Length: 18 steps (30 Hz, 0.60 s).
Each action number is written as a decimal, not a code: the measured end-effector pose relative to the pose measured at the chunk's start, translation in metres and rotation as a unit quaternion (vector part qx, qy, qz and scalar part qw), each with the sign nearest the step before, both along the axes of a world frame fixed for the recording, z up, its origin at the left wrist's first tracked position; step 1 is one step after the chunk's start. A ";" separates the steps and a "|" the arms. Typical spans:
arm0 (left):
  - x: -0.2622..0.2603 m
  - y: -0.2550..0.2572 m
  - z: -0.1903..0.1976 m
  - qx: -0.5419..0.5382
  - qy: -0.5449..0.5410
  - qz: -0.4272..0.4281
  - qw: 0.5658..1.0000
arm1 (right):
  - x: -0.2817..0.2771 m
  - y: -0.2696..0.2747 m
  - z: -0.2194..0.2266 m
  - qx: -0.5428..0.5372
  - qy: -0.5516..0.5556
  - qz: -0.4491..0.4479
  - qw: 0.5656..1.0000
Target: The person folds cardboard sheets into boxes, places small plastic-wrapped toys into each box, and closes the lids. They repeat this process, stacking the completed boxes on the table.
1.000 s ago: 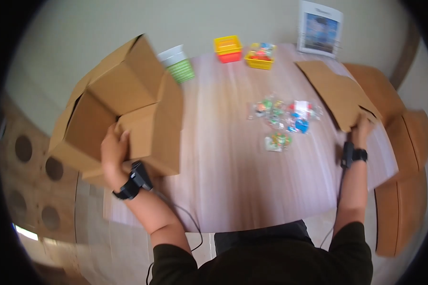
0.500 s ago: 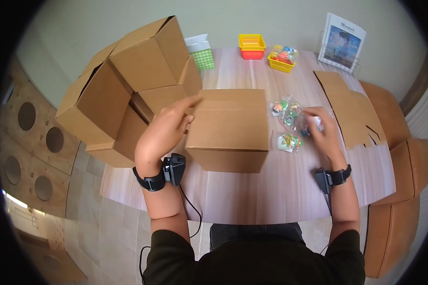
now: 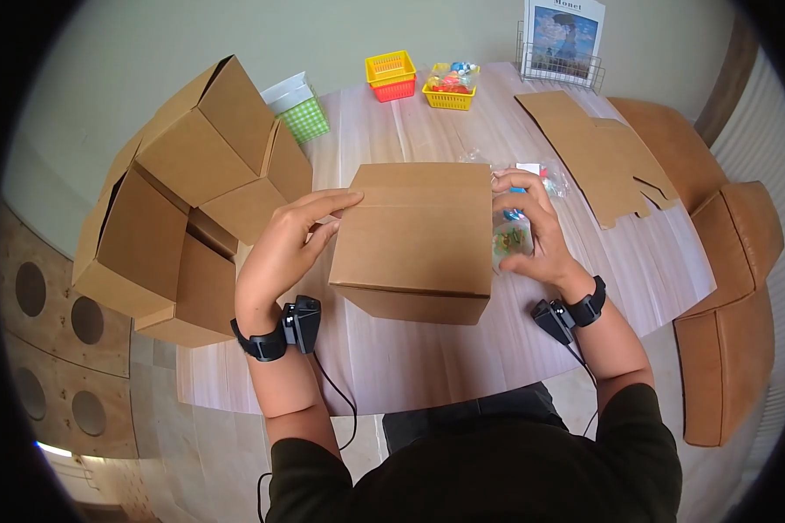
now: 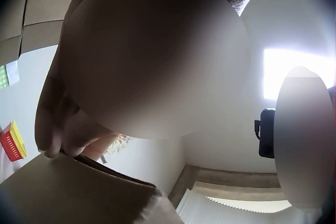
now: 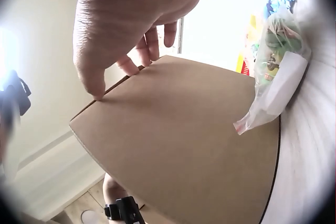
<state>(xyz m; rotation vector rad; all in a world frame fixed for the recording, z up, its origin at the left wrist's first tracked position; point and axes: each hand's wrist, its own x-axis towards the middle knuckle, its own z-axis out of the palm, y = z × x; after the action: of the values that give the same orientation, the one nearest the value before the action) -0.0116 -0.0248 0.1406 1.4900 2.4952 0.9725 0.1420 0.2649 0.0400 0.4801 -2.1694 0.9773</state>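
Cardboard box (image 3: 414, 231), frame centre: left hand (image 3: 283, 242) rests extended fingers on its left edge, right hand (image 3: 549, 242) spreads along the right; even pressure should keep it square.

Bare left arm (image 3: 295, 383): extends from the near side toward the far side, leaning slightly left.
Left wrist (image 3: 255, 305): bent, turning the hand to the right.
Left hand (image 3: 279, 246): index finger (image 3: 336, 205) extended to the right, left thumb (image 3: 324, 237) nearer and set apart below it.
Bare right arm (image 3: 617, 357): bent at the elbow, forearm slanting far and left.
Right wrist (image 3: 576, 281): angled left.
Right hand (image 3: 549, 245): arched, right fingers (image 3: 522, 181) curving left on the far side, right thumb (image 3: 525, 265) near, a wide gap between.
Both hands: well apart, facing each other.
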 end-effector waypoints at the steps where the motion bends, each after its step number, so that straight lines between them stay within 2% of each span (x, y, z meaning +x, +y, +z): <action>1: -0.001 -0.002 0.001 -0.006 -0.010 0.003 1.000 | 0.000 -0.002 0.000 0.016 0.006 0.006 1.000; 4: -0.003 -0.006 0.003 -0.020 -0.029 0.012 0.999 | 0.002 -0.028 -0.005 -0.064 -0.014 0.016 0.998; 8: -0.004 -0.006 0.004 -0.024 -0.022 0.030 0.999 | 0.003 -0.028 -0.003 0.020 -0.011 -0.006 1.000; 11: -0.003 -0.005 0.002 -0.016 -0.014 0.027 0.999 | 0.001 -0.028 -0.013 0.100 0.041 -0.011 0.994; 14: 0.002 -0.003 0.007 -0.004 -0.028 0.009 1.000 | 0.000 -0.041 -0.020 0.077 0.110 0.000 0.991; 18: 0.003 -0.001 0.004 0.058 0.003 -0.017 0.998 | 0.005 -0.047 -0.005 0.066 0.076 0.000 0.995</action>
<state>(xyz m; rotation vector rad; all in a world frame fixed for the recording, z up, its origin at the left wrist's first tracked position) -0.0085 -0.0260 0.1445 1.5654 2.4472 1.1272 0.1466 0.2183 0.0347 0.5988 -2.1036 0.7745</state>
